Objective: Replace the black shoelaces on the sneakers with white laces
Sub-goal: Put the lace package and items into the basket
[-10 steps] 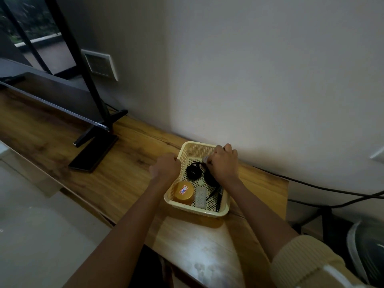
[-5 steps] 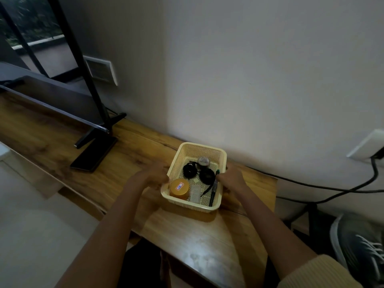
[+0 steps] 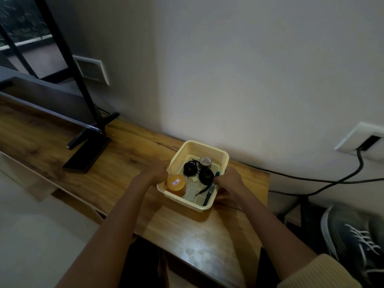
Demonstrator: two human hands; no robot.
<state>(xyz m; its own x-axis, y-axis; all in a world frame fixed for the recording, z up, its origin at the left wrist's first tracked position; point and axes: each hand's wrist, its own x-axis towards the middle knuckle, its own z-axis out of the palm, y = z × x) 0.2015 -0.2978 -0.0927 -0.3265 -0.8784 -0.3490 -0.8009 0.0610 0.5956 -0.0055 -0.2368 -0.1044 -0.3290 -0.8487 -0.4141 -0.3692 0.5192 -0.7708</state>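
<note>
Cream perforated plastic basket (image 3: 204, 144) on the wooden table (image 3: 128, 163) holds the coiled black shoelaces (image 3: 190, 168), and with fingers of the left hand (image 3: 156, 173) and right hand (image 3: 230, 180) curled round its opposite rims, an uneven lift could tip it, spilling the coils and the orange jar (image 3: 176, 185).
</note>
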